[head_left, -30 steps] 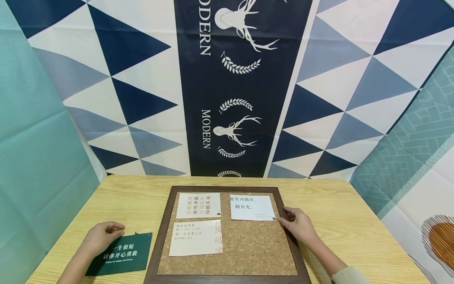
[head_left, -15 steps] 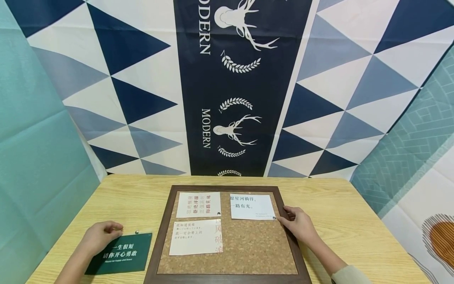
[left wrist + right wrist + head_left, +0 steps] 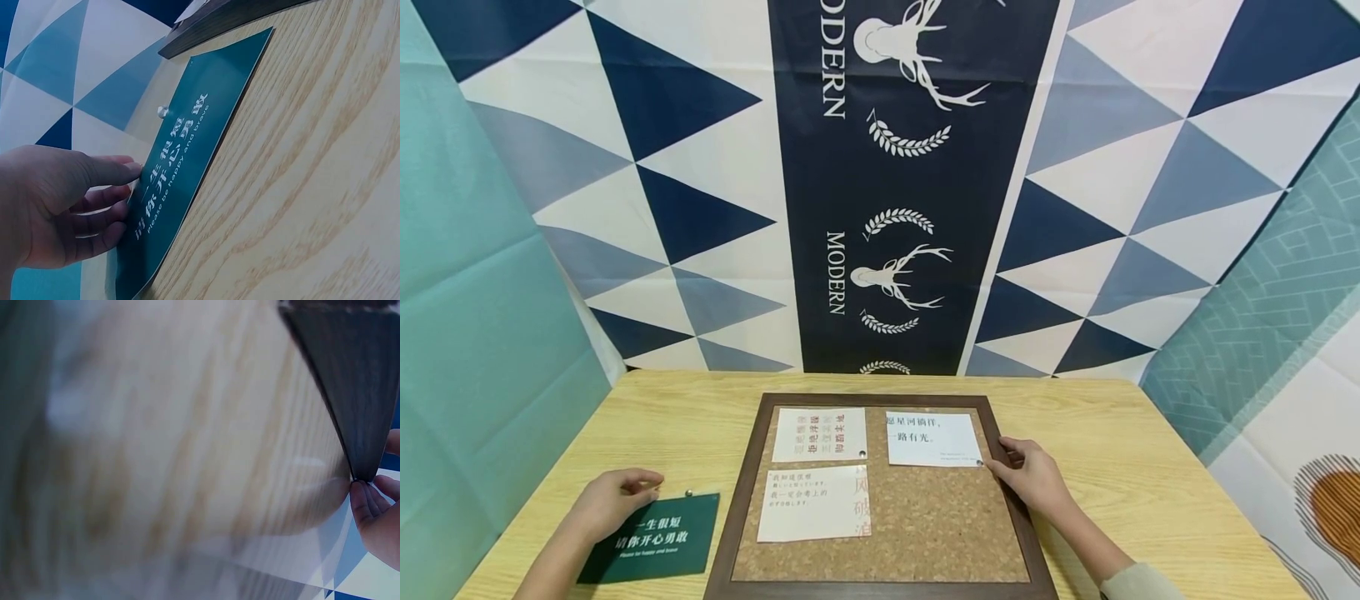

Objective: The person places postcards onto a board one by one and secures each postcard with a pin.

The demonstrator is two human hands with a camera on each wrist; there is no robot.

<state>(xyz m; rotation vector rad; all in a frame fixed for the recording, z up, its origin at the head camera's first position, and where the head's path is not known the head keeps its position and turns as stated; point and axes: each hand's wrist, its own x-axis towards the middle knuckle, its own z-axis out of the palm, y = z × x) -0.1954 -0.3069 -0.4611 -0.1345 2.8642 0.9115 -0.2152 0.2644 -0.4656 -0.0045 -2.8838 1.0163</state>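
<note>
A dark green card with white lettering point(image 3: 658, 542) lies on the table left of the framed cork board point(image 3: 940, 529). My left hand point(image 3: 608, 507) pinches this card by its far edge, thumb on top. A clear push pin point(image 3: 163, 112) sits just beyond the same edge. My right hand point(image 3: 1033, 479) grips the right side of the board's brown frame, fingers over its outer edge. Its thumb reaches in to the corner of a white card point(image 3: 928, 437), where a small pin point(image 3: 980, 462) sits.
Two cream cards, one upper point(image 3: 816, 435) and one lower point(image 3: 812, 504), are on the board's left half. The wooden table point(image 3: 1097, 467) ends at a patterned cloth backdrop point(image 3: 895, 192). A teal cloth point(image 3: 497, 333) hangs on the left.
The green card has shifted very slightly left with my left hand. My right hand and the board keep their place.
</note>
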